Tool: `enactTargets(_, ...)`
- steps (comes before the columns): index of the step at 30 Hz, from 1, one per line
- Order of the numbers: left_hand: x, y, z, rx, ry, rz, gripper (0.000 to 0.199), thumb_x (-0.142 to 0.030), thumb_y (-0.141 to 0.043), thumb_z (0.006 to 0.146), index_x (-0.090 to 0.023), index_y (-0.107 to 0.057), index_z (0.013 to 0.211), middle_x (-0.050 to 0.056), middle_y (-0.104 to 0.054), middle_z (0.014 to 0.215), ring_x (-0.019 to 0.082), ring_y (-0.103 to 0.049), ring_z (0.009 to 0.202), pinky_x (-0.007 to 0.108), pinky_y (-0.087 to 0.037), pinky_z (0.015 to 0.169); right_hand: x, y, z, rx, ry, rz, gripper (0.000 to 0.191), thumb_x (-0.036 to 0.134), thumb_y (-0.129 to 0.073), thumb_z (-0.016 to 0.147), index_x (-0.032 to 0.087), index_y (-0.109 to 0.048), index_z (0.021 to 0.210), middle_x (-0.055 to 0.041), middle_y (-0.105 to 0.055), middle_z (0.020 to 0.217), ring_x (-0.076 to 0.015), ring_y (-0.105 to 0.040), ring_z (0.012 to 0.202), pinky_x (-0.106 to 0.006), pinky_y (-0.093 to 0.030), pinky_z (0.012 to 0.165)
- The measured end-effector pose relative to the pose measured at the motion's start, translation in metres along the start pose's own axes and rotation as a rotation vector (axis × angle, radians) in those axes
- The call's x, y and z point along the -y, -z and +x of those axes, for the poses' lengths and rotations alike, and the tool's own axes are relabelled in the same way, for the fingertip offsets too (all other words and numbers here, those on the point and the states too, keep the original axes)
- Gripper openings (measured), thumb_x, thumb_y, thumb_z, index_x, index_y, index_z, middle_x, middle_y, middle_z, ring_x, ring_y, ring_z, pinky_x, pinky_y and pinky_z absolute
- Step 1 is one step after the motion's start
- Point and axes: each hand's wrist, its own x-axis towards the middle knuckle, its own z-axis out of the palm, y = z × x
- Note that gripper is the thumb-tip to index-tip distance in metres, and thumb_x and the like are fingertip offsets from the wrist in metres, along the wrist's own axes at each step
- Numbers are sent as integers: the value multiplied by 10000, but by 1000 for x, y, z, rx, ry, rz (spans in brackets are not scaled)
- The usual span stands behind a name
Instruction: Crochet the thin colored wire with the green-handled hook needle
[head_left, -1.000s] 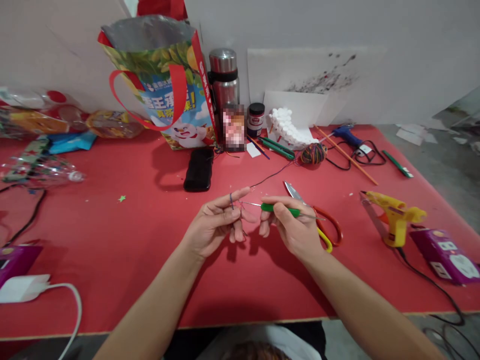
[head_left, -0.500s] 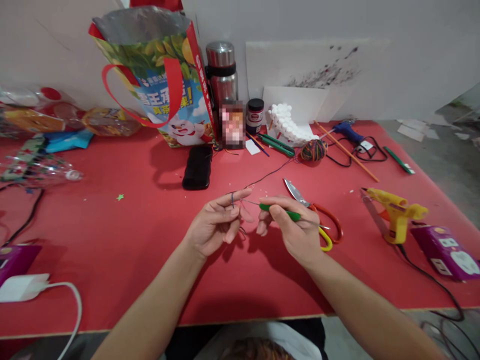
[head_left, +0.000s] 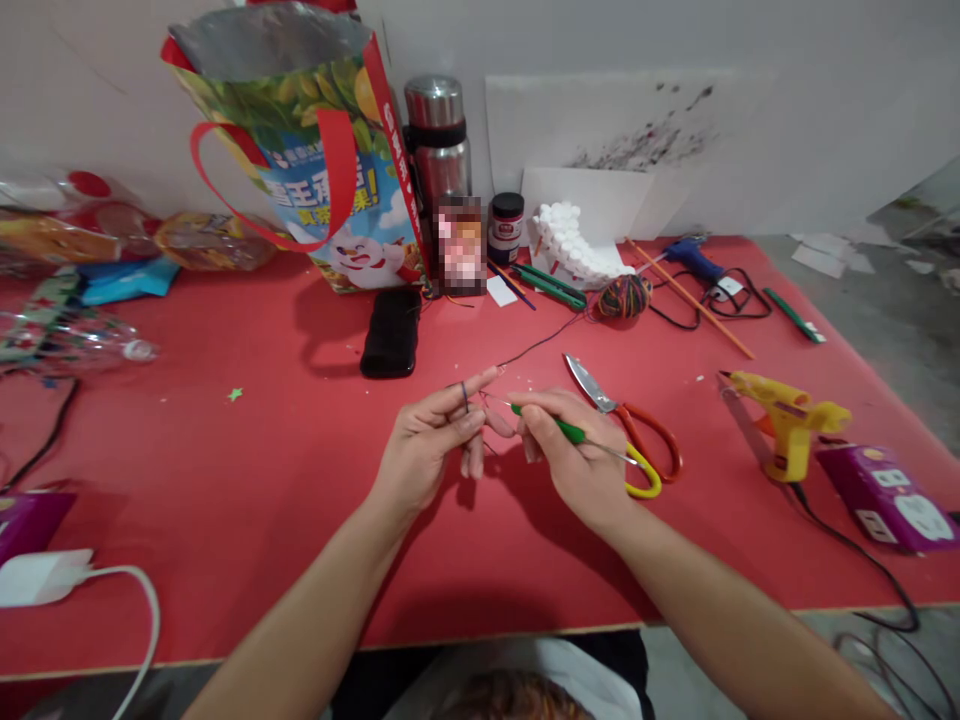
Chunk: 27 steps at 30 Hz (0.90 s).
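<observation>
My right hand (head_left: pixel 574 450) is closed round the green grip of a crochet hook (head_left: pixel 571 432), whose thin metal tip points left toward my other hand. Dark yarn (head_left: pixel 544 348) wraps the index finger of my left hand (head_left: pixel 431 435), and thumb and fingers pinch the yarn near the hook's tip. The small loops there are too fine to make out. From the fingers the strand runs back to a multicoloured yarn ball (head_left: pixel 624 297). Scissors (head_left: pixel 630 420) with red and yellow handles lie beside my right hand, partly behind it.
A black phone (head_left: pixel 391 335) lies on the red table (head_left: pixel 247 520) beyond my left hand. At the back stand a printed bag (head_left: pixel 360 240), a steel flask (head_left: pixel 442 150) and a jar (head_left: pixel 506 228). A yellow glue gun (head_left: pixel 787 415) and purple box (head_left: pixel 892 497) are at right.
My right hand has shifted slightly left, bringing the hook closer to my left hand. The left fingers have moved a little. The whole view has shifted slightly.
</observation>
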Motion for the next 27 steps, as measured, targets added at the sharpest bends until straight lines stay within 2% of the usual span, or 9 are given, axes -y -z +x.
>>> enactTargets(3,2,-2,1,-6,28,-71,486,-190,-777,859,-198,-721,1342,26,-735,707,74,-570,395,178,-458,399,1,-4,-2,5,150,-108,231,267,-601,1023,294,-759,1188,-39,-775,948,-197,-706,861,-379,-585,850)
enactTargets(6,4,-5,2,-3,34,-167,466,-162,-783,843,-213,-746,1305,-27,-657,579,49,-530,361,142,-399,392,2,-8,-5,-7,246,-137,289,227,-597,1021,307,-733,1263,-47,-781,1021,-200,-699,903,-367,-587,844)
enactTargets(9,6,-8,1,18,26,-292,455,-138,-766,838,-249,-757,1279,-9,-741,693,12,-494,352,123,-376,408,-1,-12,-9,-28,314,-146,367,213,-584,1026,332,-681,1359,-51,-770,1049,-199,-691,915,-358,-588,844)
enactTargets(12,6,-11,-1,31,36,-387,465,-110,-725,841,-286,-750,1271,-9,-788,802,-5,-439,340,123,-398,429,-6,-14,-13,-25,334,-151,423,230,-570,1035,367,-619,1433,-56,-750,1065,-208,-683,941,-362,-589,836)
enactTargets(18,6,-11,-4,45,85,-522,524,-84,-660,847,-353,-720,1292,-52,-760,783,-12,-279,309,116,-318,370,-7,-13,-14,22,356,-158,419,270,-544,1050,361,-604,1455,-60,-719,1016,-194,-669,873,-352,-589,809)
enactTargets(23,7,-6,-4,94,80,-617,480,-64,-641,836,-341,-763,1209,-52,-763,784,-23,-198,288,109,-266,337,-5,-12,-13,63,391,-109,416,305,-530,1061,340,-587,1472,-71,-727,1050,-194,-683,897,-357,-595,809)
enactTargets(27,6,-1,-3,190,86,-655,466,-52,-609,851,-294,-760,1220,-37,-757,771,-32,-136,260,110,-249,315,-5,-7,-8,84,345,8,361,305,-551,1056,277,-655,1401,-54,-710,923,-182,-677,830,-374,-589,810)
